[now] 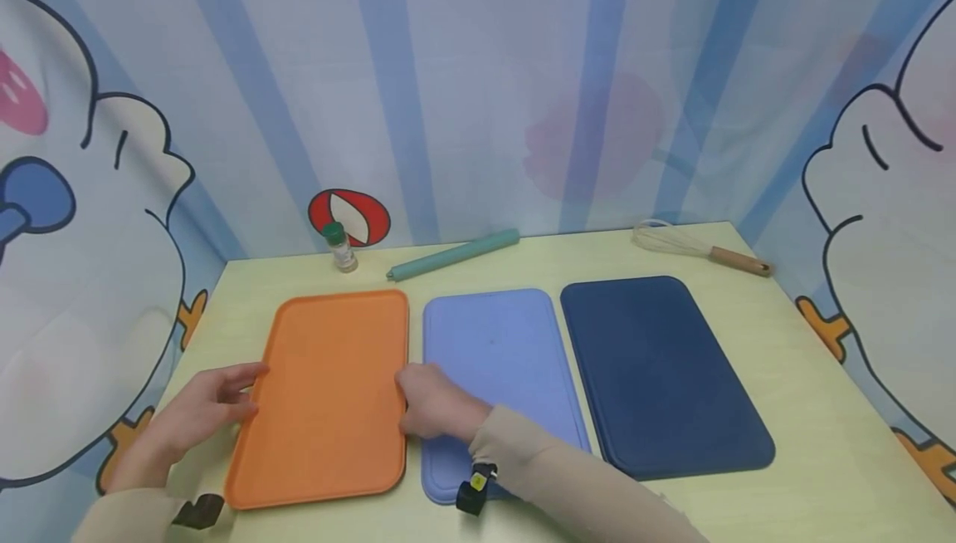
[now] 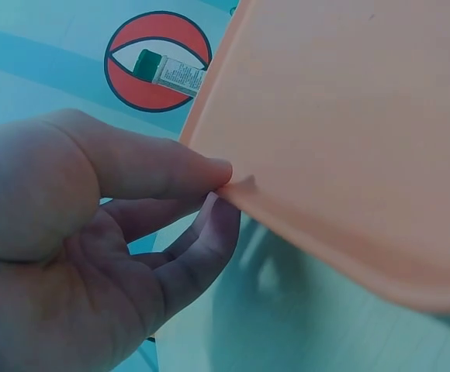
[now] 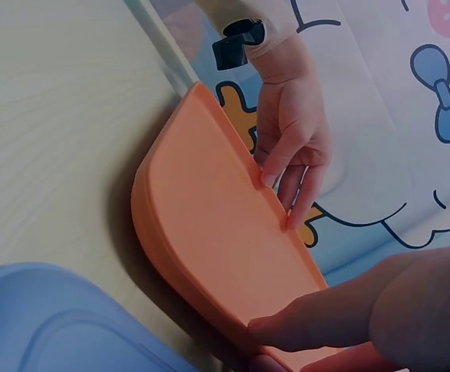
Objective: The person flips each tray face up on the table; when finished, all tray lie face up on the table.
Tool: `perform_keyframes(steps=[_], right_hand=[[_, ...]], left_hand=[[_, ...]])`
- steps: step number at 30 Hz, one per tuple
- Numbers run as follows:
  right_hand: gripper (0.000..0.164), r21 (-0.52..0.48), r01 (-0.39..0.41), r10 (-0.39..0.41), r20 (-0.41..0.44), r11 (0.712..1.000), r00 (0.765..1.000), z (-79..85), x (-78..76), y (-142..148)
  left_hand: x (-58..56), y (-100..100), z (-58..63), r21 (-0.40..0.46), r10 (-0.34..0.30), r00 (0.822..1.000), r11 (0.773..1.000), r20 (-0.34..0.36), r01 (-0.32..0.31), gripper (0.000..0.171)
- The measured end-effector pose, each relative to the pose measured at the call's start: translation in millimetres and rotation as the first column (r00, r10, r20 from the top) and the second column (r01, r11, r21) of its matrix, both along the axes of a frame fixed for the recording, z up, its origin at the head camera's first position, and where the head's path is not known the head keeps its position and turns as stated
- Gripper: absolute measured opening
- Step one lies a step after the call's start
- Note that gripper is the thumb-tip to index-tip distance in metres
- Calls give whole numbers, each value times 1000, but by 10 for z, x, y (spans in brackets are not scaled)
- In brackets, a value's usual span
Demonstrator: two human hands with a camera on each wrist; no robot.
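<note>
An orange tray [image 1: 329, 393] lies lengthwise at the left of the table, between both hands. My left hand [image 1: 202, 410] pinches its left rim; in the left wrist view the thumb [image 2: 186, 172] is on top and curled fingers are beneath. On the opposite long side, my right hand [image 1: 436, 402] grips the right rim, its forearm crossing over a light blue tray [image 1: 493, 327]. The right wrist view shows a finger [image 3: 310, 318] over the orange rim, with part of that hand's grip out of frame. Shadow falls on the table under the orange tray's edge.
A dark blue tray [image 1: 660, 377] lies right of the light blue one. Along the table's back are a green-capped shaker bottle [image 1: 342, 249], a teal rolling pin-like stick [image 1: 456, 255] and a whisk [image 1: 702, 248] with a wooden handle. A printed curtain [image 1: 493, 95] surrounds the table [image 1: 814, 410].
</note>
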State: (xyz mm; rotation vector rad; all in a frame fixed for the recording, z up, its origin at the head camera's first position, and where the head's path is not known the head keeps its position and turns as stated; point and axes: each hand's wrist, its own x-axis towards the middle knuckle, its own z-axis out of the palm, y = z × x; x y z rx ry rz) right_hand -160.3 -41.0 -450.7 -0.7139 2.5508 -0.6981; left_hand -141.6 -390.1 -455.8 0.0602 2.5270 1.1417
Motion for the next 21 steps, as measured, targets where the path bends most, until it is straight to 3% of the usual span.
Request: perform_keyframes(steps=[21], right_hand=[[27, 42, -35, 38, -66, 998, 997, -10, 71, -36]], left_hand=[[34, -14, -3, -20, 42, 998, 999, 54, -41, 68]])
